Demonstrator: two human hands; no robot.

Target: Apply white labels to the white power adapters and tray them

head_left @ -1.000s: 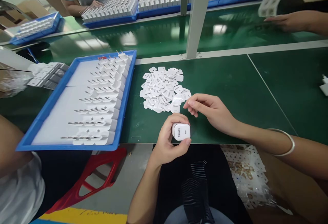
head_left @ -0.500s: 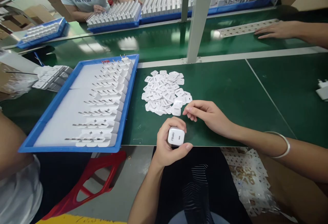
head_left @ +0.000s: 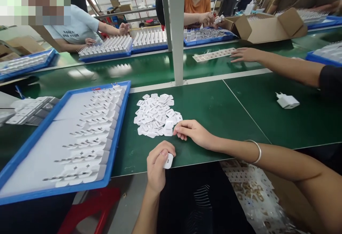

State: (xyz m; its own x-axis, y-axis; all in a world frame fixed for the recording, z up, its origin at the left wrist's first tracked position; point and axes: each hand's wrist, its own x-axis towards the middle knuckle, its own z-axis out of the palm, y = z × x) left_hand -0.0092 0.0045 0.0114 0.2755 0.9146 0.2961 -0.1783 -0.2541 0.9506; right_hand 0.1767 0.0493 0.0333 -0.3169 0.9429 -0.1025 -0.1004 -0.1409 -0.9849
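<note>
My left hand (head_left: 159,162) is wrapped round a white charger plug (head_left: 168,161) just over the table's front edge. Its thumb lies across the face, which has a small slot. My right hand (head_left: 191,131) is at the right edge of a pile of small white face plates (head_left: 155,114), fingers curled and pinched together. Whether anything is between those fingertips cannot be made out. Left of the pile, a blue-rimmed tray (head_left: 113,145) carries rows of white charger plugs (head_left: 100,148), their metal pins pointing left.
A lone white plug (head_left: 288,100) lies on the green table to the right. An upright post (head_left: 176,30) stands behind the pile. Across the belt another person's hand (head_left: 244,54) touches a perforated strip (head_left: 213,54). Opposite, people sit by trays of plugs (head_left: 107,46) and an open carton (head_left: 267,30).
The view has tilted up and swung right. My left thumb has moved onto the charger's face, covering its lettering. My right hand stays by the pile, now with fingertips closer to its edge.
</note>
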